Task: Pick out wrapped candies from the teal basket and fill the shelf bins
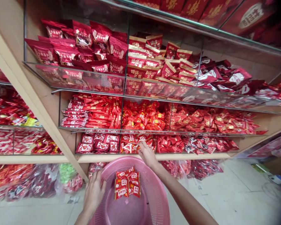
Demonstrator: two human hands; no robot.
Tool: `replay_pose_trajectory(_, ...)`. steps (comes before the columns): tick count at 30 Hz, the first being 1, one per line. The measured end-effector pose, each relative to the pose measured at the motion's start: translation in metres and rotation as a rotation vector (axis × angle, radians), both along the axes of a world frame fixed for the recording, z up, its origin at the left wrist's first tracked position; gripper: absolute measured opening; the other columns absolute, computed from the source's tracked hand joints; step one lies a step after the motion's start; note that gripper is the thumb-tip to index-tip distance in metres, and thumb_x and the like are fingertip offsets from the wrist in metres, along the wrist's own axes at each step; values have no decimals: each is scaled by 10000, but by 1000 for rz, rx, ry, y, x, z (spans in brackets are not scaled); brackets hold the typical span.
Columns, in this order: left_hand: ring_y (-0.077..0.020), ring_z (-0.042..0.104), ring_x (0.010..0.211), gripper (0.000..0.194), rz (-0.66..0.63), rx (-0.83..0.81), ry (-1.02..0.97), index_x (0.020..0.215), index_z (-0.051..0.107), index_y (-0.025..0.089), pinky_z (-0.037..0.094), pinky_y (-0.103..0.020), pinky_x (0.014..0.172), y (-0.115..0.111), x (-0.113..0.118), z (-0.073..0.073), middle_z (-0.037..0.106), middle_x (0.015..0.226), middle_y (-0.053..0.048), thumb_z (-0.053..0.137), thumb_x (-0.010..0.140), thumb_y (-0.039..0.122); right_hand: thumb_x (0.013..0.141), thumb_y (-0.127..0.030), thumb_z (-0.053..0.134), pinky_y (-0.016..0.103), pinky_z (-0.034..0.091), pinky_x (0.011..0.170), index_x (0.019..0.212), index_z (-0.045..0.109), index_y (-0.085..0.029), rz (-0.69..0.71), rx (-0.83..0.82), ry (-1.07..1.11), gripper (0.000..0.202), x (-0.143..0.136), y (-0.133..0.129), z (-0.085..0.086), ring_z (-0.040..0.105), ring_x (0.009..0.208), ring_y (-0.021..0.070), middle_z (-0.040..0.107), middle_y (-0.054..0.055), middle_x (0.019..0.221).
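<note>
A pink plastic basket [158, 190] stands against the bottom of the shelves, with several red candy packets [127, 184] lying together inside it. At the basket's left rim, my left hand [95, 189] is closed over the edge, thumb on the inner side. My right hand [148, 155] reaches across the basket's far rim to the lowest shelf. Its fingers are stretched out and slightly apart, at the small red-and-white packets [128, 143] in one compartment. Whether the fingertips touch a packet is hard to make out.
Above, a middle shelf holds red wrapped sweets [144, 115], and a higher one holds gold-edged packets [152, 59] behind a clear front panel [89, 79]. A wooden upright [35, 100] divides the shelving. Bagged sweets [44, 181] lie on the tiled floor [224, 200].
</note>
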State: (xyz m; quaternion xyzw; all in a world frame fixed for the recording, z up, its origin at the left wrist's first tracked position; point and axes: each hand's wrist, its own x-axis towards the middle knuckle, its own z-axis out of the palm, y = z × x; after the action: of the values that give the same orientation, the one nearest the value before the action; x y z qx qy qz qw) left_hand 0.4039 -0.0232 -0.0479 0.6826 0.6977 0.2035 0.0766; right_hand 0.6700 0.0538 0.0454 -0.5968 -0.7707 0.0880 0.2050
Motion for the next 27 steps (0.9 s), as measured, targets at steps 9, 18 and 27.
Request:
replay_pose_trajectory(9, -239, 511, 1077, 365, -8, 10, -30, 1141, 489, 163, 411, -395, 901, 0, -1, 1, 550, 1138, -102, 356, 816, 261, 873, -228, 425, 270, 393, 656, 1090, 489, -234, -53, -82, -138, 227, -6, 16, -1, 576, 855, 178, 490, 84, 1128)
replay_pose_trajectory(18, -243, 481, 1125, 390, -21, -32, -13, 1192, 460, 156, 392, -408, 926, -1, 0, 4, 530, 1177, -106, 335, 837, 261, 843, -160, 456, 256, 373, 707, 1127, 441, -233, -4, -104, -49, 294, 0, 16, 2, 555, 943, 171, 526, 69, 1135)
replay_pose_trajectory(27, -225, 513, 1077, 389, -32, -6, -24, 1191, 472, 171, 417, -375, 896, 0, 0, 4, 532, 1166, -95, 363, 823, 237, 852, -161, 437, 221, 326, 631, 971, 505, -209, 121, -54, -99, 145, 11, 16, 6, 541, 812, 127, 518, 37, 1012)
